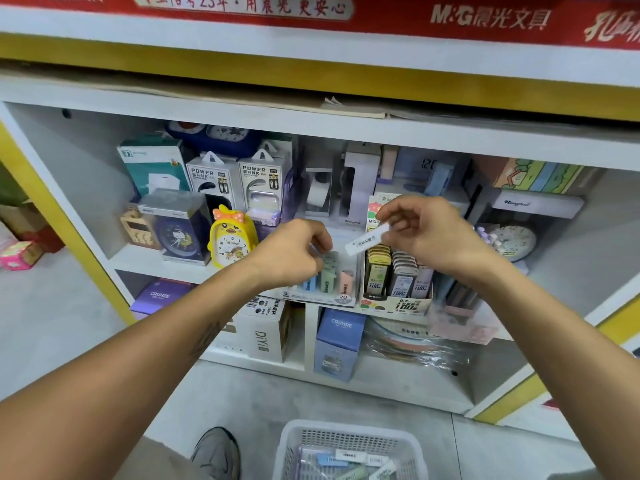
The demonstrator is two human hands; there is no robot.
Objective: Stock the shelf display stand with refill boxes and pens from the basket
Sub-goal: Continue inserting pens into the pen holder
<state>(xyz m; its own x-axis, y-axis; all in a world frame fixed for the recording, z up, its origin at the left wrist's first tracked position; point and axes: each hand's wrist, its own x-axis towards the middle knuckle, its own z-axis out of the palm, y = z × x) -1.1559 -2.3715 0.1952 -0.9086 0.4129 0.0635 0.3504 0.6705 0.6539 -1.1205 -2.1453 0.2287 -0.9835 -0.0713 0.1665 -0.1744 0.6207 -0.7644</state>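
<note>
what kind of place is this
Most likely a stationery shop: a red brand banner tops the shelving, boxed power banks and alarm clocks sit on display, and the right hand holds a white refill box over the display stand.

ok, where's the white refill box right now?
Head view, right of centre: the right hand pinches the white refill box above the display stand, just right of the left hand.
</note>
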